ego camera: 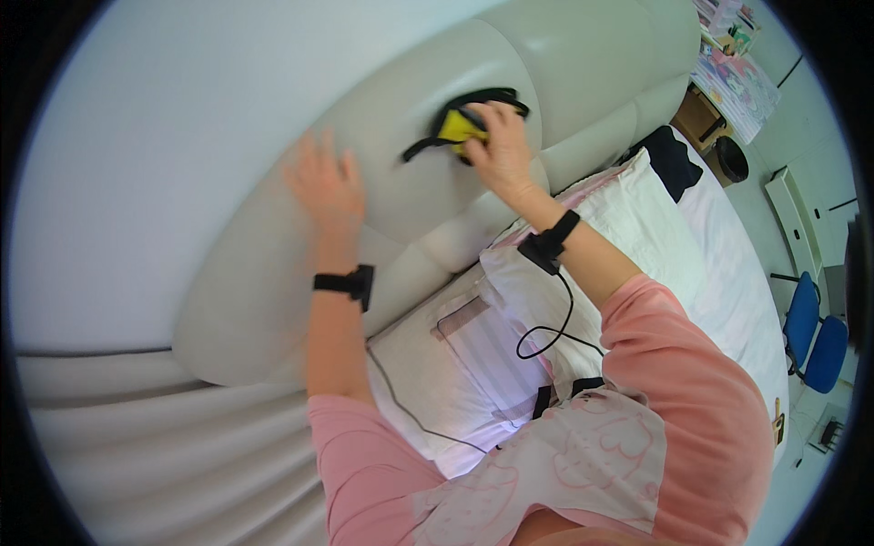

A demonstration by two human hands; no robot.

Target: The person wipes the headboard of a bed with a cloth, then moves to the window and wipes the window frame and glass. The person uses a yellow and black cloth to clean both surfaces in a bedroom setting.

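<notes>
My right hand (502, 147) grips a yellow-and-black hand-held item (456, 130) against the padded grey headboard (416, 75). A black strap-like end sticks out from the item's left side; my fingers hide part of the item, and its exact kind cannot be told. To the left, my left hand (324, 177) is spread flat near the headboard's curved edge, blurred and holding nothing. Whether its palm presses on the padding cannot be told. Each wrist wears a black strap with a small black device.
Below the headboard, white pillows (631, 225) and a pillow with a striped panel (502, 348) lie on the bed. Black cables run from my wrists. Pale curtains (177, 450) hang at lower left. A black bin (732, 158), desk (741, 89) and blue chair (804, 307) stand rightward.
</notes>
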